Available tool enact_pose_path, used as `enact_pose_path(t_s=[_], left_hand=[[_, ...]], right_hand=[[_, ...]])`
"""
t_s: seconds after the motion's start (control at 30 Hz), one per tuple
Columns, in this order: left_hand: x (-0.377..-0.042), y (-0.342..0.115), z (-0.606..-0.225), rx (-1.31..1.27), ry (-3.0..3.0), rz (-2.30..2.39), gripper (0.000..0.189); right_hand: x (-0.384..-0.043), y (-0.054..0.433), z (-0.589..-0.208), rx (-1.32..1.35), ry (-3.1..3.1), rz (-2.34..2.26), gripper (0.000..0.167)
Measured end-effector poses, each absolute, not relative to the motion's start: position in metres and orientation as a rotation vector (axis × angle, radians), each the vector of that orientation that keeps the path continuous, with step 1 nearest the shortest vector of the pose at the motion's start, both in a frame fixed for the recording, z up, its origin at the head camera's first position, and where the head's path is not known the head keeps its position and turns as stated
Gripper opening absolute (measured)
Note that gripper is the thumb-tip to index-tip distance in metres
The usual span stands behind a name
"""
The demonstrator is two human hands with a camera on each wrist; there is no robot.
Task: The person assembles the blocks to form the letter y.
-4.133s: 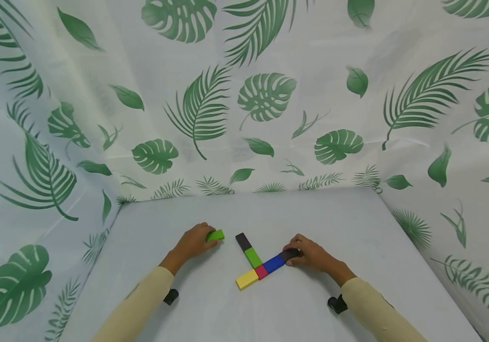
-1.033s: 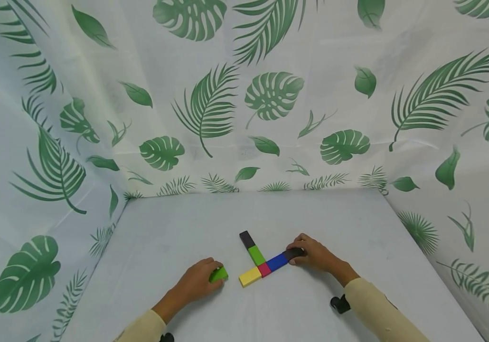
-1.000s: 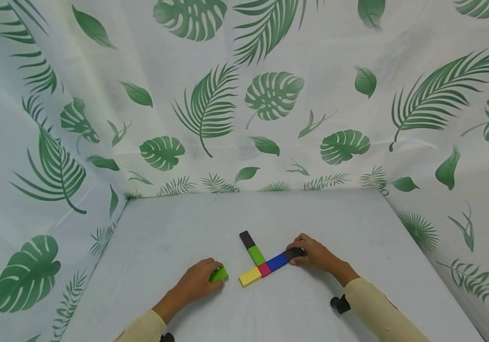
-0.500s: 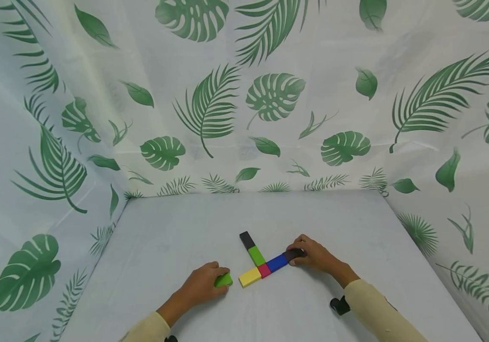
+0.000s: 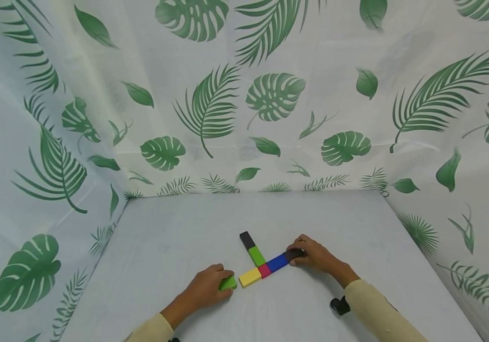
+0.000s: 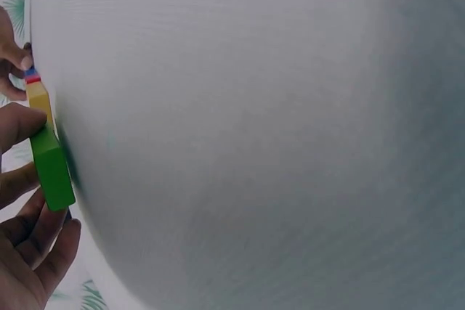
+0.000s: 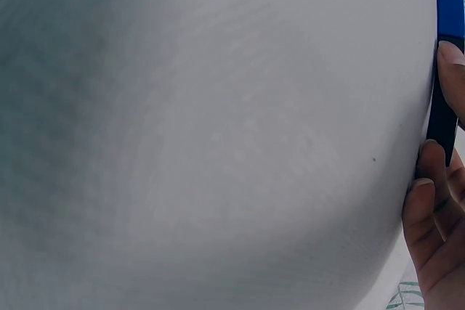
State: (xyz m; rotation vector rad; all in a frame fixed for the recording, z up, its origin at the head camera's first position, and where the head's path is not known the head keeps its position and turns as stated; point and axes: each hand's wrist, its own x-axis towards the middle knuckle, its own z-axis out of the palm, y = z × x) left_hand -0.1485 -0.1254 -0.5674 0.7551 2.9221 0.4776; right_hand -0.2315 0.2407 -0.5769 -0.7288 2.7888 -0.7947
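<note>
My left hand pinches a green block between thumb and fingers, right beside the outer end of a yellow block. In the left wrist view the green block lines up with the yellow one. From the yellow block a row runs up to the right: a small red block, a blue block, then a black block. My right hand grips that black block at the row's far end; the right wrist view shows fingers and thumb around the black block.
Another green block branches away from the row near the red block, with a second black block at its far end. All lie on a white-covered table. Leaf-printed curtains rise behind and at both sides.
My left hand has brought the green block towards me and then rightwards, close to the yellow block's end. The right hand stays on the black block, and the row keeps its shape.
</note>
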Motion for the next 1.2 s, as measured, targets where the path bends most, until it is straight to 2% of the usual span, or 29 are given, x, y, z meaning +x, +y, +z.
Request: enact_pose_path(t_s=[1.2], left_hand=[[-0.141, -0.109, -0.564, 0.813, 2.941, 0.374, 0.044]], right_hand=[[-0.231, 0.242, -0.576, -0.755, 2.785, -0.802, 0.039]])
